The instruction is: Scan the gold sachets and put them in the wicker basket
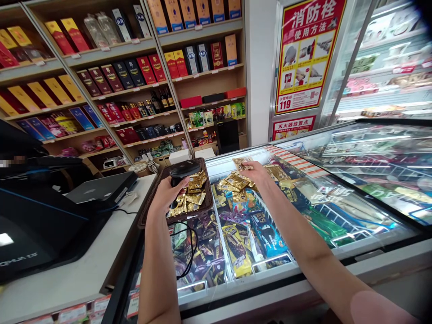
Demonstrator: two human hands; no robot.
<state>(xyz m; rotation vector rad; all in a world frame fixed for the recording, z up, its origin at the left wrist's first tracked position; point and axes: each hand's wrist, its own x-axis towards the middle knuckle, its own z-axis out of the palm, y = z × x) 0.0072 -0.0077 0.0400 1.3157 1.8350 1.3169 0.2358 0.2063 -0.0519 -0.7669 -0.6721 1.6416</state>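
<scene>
Now gripping scanner point(184, 168) in L hand point(168, 194), pinching gold pkt point(239, 163) in R hand point(256, 173); could spill other pkts point(196, 198) from basket point(150, 203) by snagging cord point(196, 245).

A chest freezer point(270, 293) with a clear glass top bears a dark brown woven basket point(209, 198) at its left end, a loose heap of shiny gold sachets point(236, 182) right of the basket, and a looping black cable point(196, 243) in front of it. Beside the freezer, a pale counter point(91, 265) supports a bulky black point-of-sale terminal point(37, 225) and a flat dark device point(101, 189).
</scene>
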